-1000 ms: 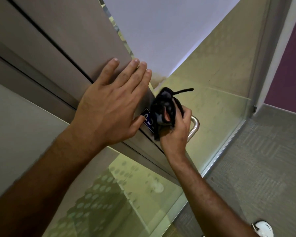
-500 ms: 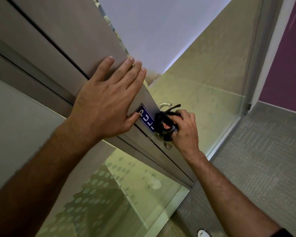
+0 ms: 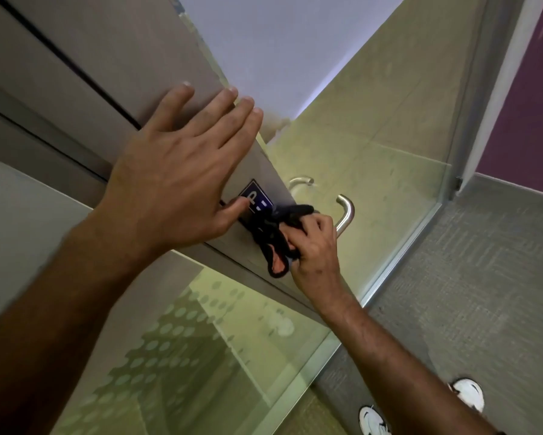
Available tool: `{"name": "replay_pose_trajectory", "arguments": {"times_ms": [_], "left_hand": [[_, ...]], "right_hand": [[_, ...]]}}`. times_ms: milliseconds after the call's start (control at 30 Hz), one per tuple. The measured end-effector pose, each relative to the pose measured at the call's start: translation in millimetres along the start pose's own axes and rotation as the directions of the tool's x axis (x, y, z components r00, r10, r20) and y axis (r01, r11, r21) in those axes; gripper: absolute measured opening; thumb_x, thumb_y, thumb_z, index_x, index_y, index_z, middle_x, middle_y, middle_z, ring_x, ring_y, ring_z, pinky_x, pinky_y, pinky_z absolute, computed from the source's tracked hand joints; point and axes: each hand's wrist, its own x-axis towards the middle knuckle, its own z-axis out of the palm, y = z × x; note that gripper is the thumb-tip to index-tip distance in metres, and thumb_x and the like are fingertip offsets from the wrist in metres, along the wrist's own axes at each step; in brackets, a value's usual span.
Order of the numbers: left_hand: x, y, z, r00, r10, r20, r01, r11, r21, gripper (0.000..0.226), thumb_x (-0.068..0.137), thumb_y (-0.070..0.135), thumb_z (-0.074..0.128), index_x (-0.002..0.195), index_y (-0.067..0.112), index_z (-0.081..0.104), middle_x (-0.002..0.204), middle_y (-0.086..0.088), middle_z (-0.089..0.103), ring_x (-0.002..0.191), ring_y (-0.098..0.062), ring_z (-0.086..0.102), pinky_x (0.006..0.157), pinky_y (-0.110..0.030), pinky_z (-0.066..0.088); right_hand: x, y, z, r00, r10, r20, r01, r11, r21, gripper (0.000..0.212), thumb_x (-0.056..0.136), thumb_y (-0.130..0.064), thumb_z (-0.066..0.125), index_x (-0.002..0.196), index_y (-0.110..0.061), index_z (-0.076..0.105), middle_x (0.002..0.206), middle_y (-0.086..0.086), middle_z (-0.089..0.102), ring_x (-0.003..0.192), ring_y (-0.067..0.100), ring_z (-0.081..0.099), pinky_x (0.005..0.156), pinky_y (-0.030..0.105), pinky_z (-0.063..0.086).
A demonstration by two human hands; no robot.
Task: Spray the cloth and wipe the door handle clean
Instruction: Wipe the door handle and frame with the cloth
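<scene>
The right hand (image 3: 314,246) grips the black cloth (image 3: 276,240) against the door handle (image 3: 345,211).

**Left hand flat, right hand clenched**

The left hand (image 3: 176,180) lies spread and flat — fingers straight and fanned, thumb angled out toward the right, bare forearm running in from the lower left. The right hand (image 3: 314,246) sits just beside it, knuckles up, fingers curled tight around a dark cloth (image 3: 276,237) — its forearm stretches in from the lower right.
</scene>
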Motion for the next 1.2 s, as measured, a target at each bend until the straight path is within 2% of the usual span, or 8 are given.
{"name": "replay_pose_trajectory", "arguments": {"times_ms": [200,400,600,733,833,1000,1100,1200], "left_hand": [[0.9,1.1,-5.5,0.999,0.002,0.041,-0.002,1.0,0.017,0.091,0.089,0.064,0.031,0.16,0.008,0.017,0.167,-0.012,0.024,0.156,-0.025,0.02,0.125,-0.051,0.013],[11.9,16.9,12.4,0.996,0.073,0.053,-0.074,0.997,0.012,0.089,0.091,0.064,0.027,0.161,0.011,0.008,0.169,-0.01,0.019,0.157,-0.022,0.015,0.126,-0.049,0.008],[18.7,28.3,29.0,0.99,0.132,0.047,-0.135,0.989,0.056,0.091,0.091,0.062,0.036,0.16,0.008,0.009,0.168,-0.013,0.021,0.156,-0.026,0.017,0.126,-0.05,0.008],[18.8,29.2,32.7,0.986,0.162,0.047,-0.165,0.982,0.093,0.091,0.091,0.061,0.032,0.16,0.008,0.008,0.168,-0.015,0.019,0.156,-0.028,0.019,0.127,-0.05,0.008],[19.0,28.8,33.8,0.981,0.182,0.061,-0.188,0.975,0.116,0.088,0.092,0.06,0.023,0.16,0.006,0.005,0.169,-0.016,0.015,0.156,-0.028,0.017,0.126,-0.051,0.005],[22.3,45.2,44.8,0.971,0.222,0.093,-0.226,0.973,0.041,0.088,0.091,0.055,0.022,0.16,0.004,0.003,0.169,-0.018,0.008,0.157,-0.031,0.009,0.126,-0.052,0.0],[25.0,61.9,57.1,0.966,0.235,0.107,-0.235,0.972,-0.009,0.088,0.094,0.055,0.023,0.16,0.004,-0.004,0.169,-0.019,0.001,0.158,-0.031,0.003,0.126,-0.051,-0.006],[26.3,68.0,63.2,0.97,0.218,0.11,-0.215,0.976,-0.037,0.088,0.096,0.058,0.025,0.16,0.005,-0.003,0.169,-0.019,0.003,0.158,-0.032,0.003,0.126,-0.052,-0.006]], "right_hand": [[35.6,28.0,-55.7,0.832,-0.209,0.514,0.275,0.96,-0.054,0.024,0.078,-0.029,0.071,0.099,-0.022,0.078,0.11,-0.007,0.07,0.113,0.028,0.047,0.089,0.045,0.038],[67.9,48.7,-79.7,0.998,-0.057,0.03,0.057,0.998,0.004,0.022,0.084,-0.009,0.073,0.104,-0.017,0.078,0.114,-0.008,0.067,0.106,0.026,0.049,0.09,0.024,0.035],[25.2,47.6,-42.4,0.844,-0.248,0.475,0.323,0.943,-0.081,0.026,0.076,-0.007,0.073,0.098,-0.018,0.079,0.115,0.005,0.071,0.108,0.037,0.058,0.111,0.052,0.027],[25.4,58.6,-44.5,0.726,-0.379,0.575,0.482,0.876,-0.031,0.035,0.078,-0.023,0.048,0.095,-0.025,0.079,0.108,0.0,0.071,0.104,0.032,0.056,0.108,0.051,0.028],[53.3,76.8,-55.4,0.741,-0.337,0.581,0.494,0.86,-0.131,0.024,0.078,-0.022,0.066,0.099,-0.027,0.078,0.104,-0.003,0.072,0.103,0.03,0.057,0.111,0.054,0.029],[66.7,98.1,-58.5,0.873,-0.178,0.455,0.297,0.932,-0.205,0.029,0.081,-0.021,0.08,0.109,-0.025,0.076,0.119,-0.003,0.069,0.112,0.032,0.052,0.103,0.048,0.038],[63.7,98.5,-54.1,0.966,0.055,0.252,-0.054,0.998,-0.013,0.024,0.086,-0.02,0.075,0.11,-0.023,0.075,0.118,-0.005,0.067,0.107,0.026,0.055,0.09,0.034,0.046],[79.8,108.0,-49.5,0.868,0.427,0.254,-0.473,0.866,0.16,0.027,0.083,0.001,0.063,0.098,-0.021,0.068,0.098,-0.001,0.069,0.088,0.023,0.069,0.073,0.039,0.058]]}}
